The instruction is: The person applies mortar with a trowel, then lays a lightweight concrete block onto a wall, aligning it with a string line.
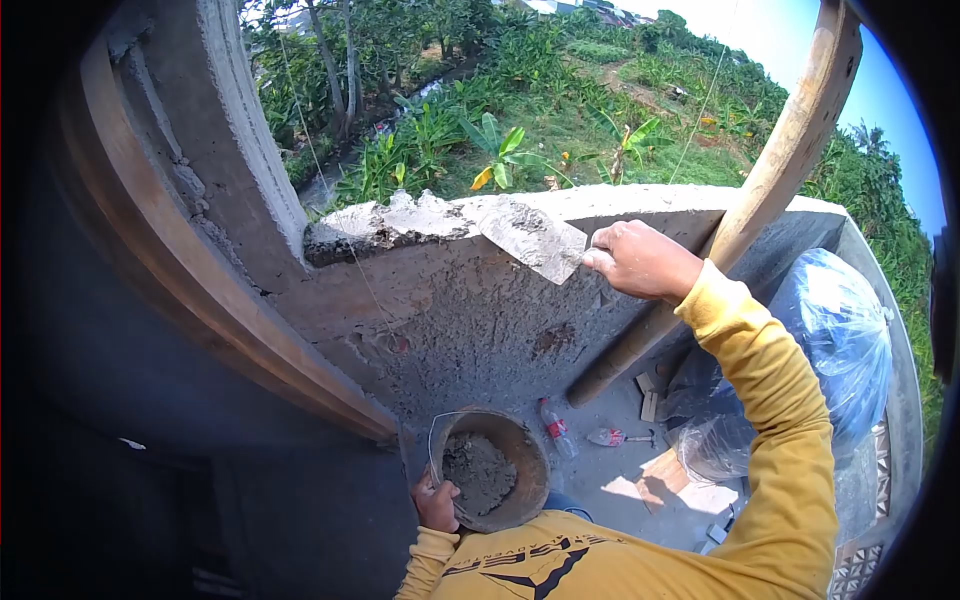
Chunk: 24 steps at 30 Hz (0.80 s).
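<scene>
My right hand (640, 262) grips the handle of a mortar-smeared trowel (528, 238), whose blade lies against the top of a low concrete wall (470, 310). Fresh grey mortar (395, 222) sits heaped along the wall's top edge, left of the blade. Lower down, my left hand (436, 503) holds the rim of a round bucket (490, 470) that has wet mortar in it, close to my chest. Both arms wear yellow sleeves.
A wooden pole (770, 190) leans against the wall on the right. A wooden plank (190, 270) slants along the concrete column at left. On the floor lie two plastic bottles (556, 428), wood scraps and a blue plastic bag (835, 340). Green vegetation lies far below beyond the wall.
</scene>
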Motion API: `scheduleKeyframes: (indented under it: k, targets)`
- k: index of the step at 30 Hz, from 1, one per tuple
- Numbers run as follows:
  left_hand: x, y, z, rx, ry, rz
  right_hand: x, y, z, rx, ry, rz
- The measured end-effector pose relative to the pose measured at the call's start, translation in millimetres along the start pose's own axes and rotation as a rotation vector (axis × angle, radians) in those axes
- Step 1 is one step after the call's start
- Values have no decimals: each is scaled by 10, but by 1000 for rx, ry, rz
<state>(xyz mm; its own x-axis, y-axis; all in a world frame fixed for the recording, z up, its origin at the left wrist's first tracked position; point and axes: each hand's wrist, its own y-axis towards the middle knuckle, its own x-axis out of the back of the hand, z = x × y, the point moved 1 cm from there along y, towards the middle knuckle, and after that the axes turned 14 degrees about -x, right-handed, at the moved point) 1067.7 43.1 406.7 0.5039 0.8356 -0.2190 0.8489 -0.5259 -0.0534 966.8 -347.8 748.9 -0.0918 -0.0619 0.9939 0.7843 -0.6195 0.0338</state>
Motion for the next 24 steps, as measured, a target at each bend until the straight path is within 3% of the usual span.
scheduleKeyframes:
  k: [1, 3, 7, 12, 19, 23, 24]
  targets:
    - [13, -6, 28, -1, 35, 7, -70, -29, -36, 83, -46, -70]
    - [95, -53, 54, 26, 48, 13, 54, -255, -53, 41, -63, 28]
    - [-13, -17, -75, 13, -81, 23, 221, -934, 172, -220, -74, 171]
    - [11, -36, -108, 13, -66, 99, -942, -1547, 240, -84, 70, 341]
    - [-202, -139, -268, -99, 12, 218, -2285, -2085, 202, -26, -56, 271]
    - [-373, -239, -401, -137, 99, 253, -2974, -2292, 644, -80, 219, 703]
    - [-403, -238, -421, -117, 98, 254, -3042, -2298, 674, -118, 286, 710]
